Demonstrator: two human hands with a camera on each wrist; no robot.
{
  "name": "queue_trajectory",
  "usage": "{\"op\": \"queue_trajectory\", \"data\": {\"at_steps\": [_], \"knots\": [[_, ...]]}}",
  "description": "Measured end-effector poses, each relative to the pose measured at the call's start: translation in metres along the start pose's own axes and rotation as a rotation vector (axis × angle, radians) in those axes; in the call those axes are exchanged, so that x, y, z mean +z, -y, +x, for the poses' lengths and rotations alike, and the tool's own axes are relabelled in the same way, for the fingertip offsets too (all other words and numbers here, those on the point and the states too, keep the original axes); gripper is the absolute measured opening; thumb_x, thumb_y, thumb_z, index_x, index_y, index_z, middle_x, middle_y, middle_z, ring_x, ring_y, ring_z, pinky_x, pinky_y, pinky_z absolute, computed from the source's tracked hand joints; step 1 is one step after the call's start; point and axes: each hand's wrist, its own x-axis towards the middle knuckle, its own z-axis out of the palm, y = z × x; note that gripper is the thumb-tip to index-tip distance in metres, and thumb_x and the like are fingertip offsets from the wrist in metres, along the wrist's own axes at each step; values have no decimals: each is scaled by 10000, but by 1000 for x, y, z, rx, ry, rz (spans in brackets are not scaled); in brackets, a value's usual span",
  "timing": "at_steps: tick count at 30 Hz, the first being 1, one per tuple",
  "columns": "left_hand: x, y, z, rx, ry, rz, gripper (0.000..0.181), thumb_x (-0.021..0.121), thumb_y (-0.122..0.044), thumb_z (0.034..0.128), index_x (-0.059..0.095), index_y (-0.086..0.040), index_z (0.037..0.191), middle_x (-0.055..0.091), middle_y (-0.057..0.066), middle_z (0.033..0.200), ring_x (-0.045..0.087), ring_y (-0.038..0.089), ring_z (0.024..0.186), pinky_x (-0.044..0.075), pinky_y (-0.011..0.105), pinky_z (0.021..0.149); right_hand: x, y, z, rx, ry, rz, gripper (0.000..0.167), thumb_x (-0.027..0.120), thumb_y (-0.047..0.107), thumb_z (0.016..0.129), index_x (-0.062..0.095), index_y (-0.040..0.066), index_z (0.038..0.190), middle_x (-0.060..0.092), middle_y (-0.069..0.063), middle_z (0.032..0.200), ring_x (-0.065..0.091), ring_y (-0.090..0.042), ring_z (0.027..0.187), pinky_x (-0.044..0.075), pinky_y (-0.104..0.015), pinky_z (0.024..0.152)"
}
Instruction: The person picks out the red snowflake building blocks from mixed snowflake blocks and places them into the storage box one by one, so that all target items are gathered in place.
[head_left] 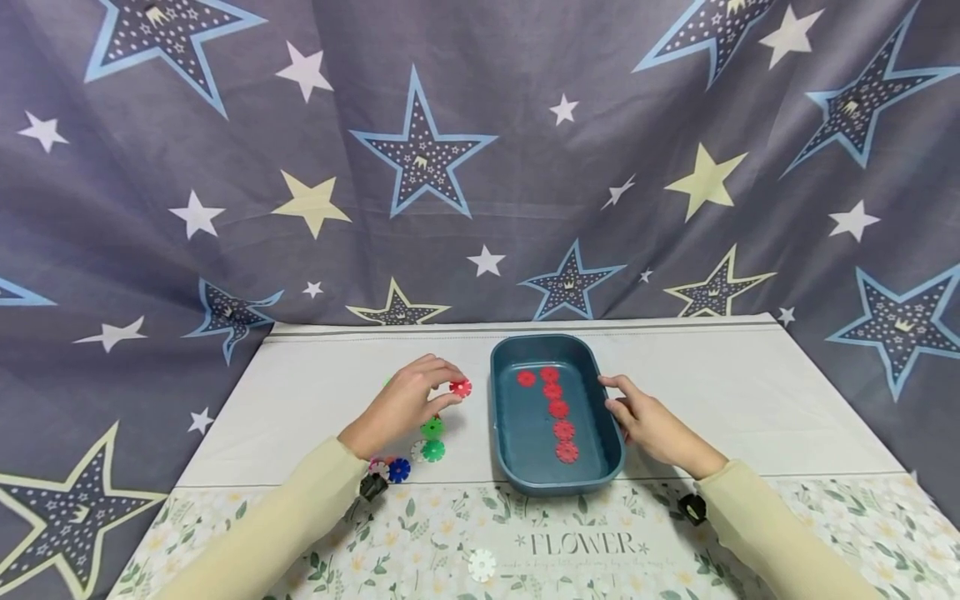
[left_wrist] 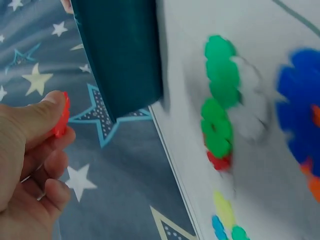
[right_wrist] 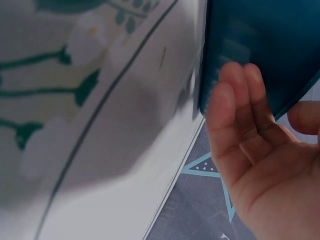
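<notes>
In the head view my left hand (head_left: 412, 390) pinches a red snowflake disc (head_left: 461, 388) between thumb and fingertips, left of the blue tray (head_left: 501, 450). The left wrist view shows that red disc (left_wrist: 62, 117) edge-on, held clear of the table. Inside the tray, several red snowflake discs (head_left: 558, 409) form a line, and one more red disc (head_left: 527, 378) lies left of its far end. At the tray's right side rests my right hand (head_left: 651, 427). Its fingers (right_wrist: 242, 100) lie loosely extended against the outer wall, with the thumb near the rim.
Left of the tray lie green discs (head_left: 432, 451), a blue disc (head_left: 400, 471) and white ones, partly overlapping and partly hidden by my left arm. A single white disc (head_left: 482, 565) is on the floral cloth near the front. Behind the table hangs a grey star-patterned curtain (head_left: 480, 167).
</notes>
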Motion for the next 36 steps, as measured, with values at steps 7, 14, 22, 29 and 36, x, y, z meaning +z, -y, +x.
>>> {"op": "queue_trajectory", "data": {"at_steps": [7,14,22,29,36], "knots": [[15,-9,21,21,-31,-57,230,750,-190,822,729,-126,1042,667,-43,1056,541,82,977,452,255,842,0,0,1,-5,-5,-5,400,421,156,1023,360,67,1408,477,-22,647,522,-208,543,477,-300,516],[33,-19,42,50,-3,-48,246,762,-180,806,736,-134,1046,676,-30,1075,495,83,867,419,237,720,0,-1,1,-2,-4,4,401,423,137,1021,358,62,1409,473,-22,655,522,-196,542,480,-300,513],[51,-22,58,81,64,-1,237,744,-255,819,748,-120,1013,684,-22,1058,500,115,864,387,252,707,-1,-1,2,-4,-1,6,403,414,140,1024,351,66,1415,478,-18,654,531,-221,546,477,-302,519],[65,-27,71,26,226,88,190,761,-267,808,763,-161,965,697,-56,985,454,113,788,401,225,678,0,-1,1,-3,11,4,406,408,149,1026,342,68,1419,483,-26,657,528,-219,549,477,-306,522],[71,-36,86,-46,409,70,80,768,-226,806,774,-168,861,682,-88,818,428,121,734,393,234,640,0,-1,1,14,2,7,399,414,151,1024,355,80,1412,495,-22,659,524,-192,551,481,-304,519]]}}
